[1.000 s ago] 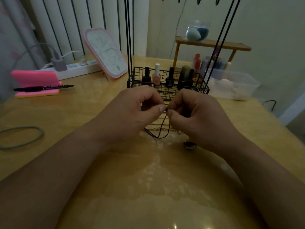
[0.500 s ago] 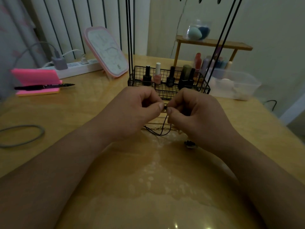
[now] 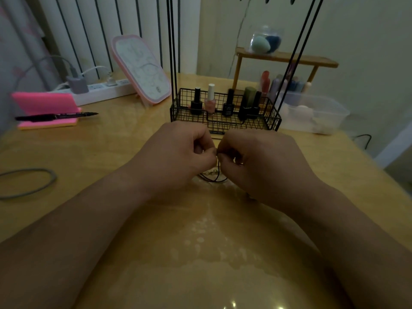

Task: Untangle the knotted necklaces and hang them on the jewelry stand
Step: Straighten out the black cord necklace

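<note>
Wooden table (image 3: 107, 152), hands (image 3: 178, 152) (image 3: 263, 161) pinching knotted necklaces (image 3: 219, 173)

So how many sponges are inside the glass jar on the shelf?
2: a teal sponge at the left, a dark blue sponge right of it. More may hide behind them.

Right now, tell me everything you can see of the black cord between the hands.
The black cord is thin, dark and limp. The left hand and right hand pinch it together at their fingertips; below, it drops into a small loop on the table, beside a fine gold chain. The rest is hidden.
</note>
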A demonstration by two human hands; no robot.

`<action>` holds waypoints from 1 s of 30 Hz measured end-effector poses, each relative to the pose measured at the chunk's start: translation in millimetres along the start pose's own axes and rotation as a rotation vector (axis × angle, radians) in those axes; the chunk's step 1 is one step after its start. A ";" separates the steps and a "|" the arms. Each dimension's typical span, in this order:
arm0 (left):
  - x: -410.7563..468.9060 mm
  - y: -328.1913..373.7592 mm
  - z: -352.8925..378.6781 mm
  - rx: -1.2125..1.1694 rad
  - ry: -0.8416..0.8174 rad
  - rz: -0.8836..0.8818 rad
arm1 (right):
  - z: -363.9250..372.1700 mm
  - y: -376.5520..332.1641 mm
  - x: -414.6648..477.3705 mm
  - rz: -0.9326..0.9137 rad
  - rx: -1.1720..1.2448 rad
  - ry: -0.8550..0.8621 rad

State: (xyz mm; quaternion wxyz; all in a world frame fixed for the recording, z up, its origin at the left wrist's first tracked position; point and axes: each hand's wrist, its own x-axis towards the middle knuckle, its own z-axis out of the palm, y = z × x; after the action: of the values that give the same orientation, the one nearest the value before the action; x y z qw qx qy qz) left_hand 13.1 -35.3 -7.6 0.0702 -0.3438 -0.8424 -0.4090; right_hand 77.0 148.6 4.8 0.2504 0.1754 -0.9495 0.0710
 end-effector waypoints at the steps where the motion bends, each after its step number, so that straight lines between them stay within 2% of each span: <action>1: 0.3 0.6 0.1 -0.009 0.000 -0.002 | 0.8 -0.1 -0.6 0.005 0.017 0.016; 5: 1.4 0.8 1.1 -0.043 0.010 -0.027 | 3.0 1.4 -1.3 0.061 0.132 0.064; 13: 3.0 3.9 -2.4 -0.122 -0.054 -0.046 | 7.8 2.2 -1.6 0.133 0.374 0.056; 18: 4.8 5.2 -4.3 -0.279 -0.014 -0.114 | 10.6 -0.7 -0.7 0.262 0.647 0.114; 20: 4.6 4.3 -4.9 -0.274 -0.010 -0.116 | 12.4 -0.6 -0.5 0.309 0.722 0.092; 24: 3.5 1.4 -4.9 -0.186 -0.041 -0.110 | 14.2 2.5 -4.0 0.251 0.508 0.001; 30: 3.2 -0.9 -3.3 -0.079 -0.039 -0.101 | 8.7 0.4 0.9 0.006 0.111 0.033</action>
State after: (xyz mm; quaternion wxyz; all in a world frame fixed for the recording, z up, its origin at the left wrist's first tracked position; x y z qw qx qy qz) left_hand 9.6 -36.4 -4.7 0.0192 -0.3113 -0.8431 -0.4381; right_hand 72.3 146.8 -2.2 0.2556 0.1851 -0.9403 0.1272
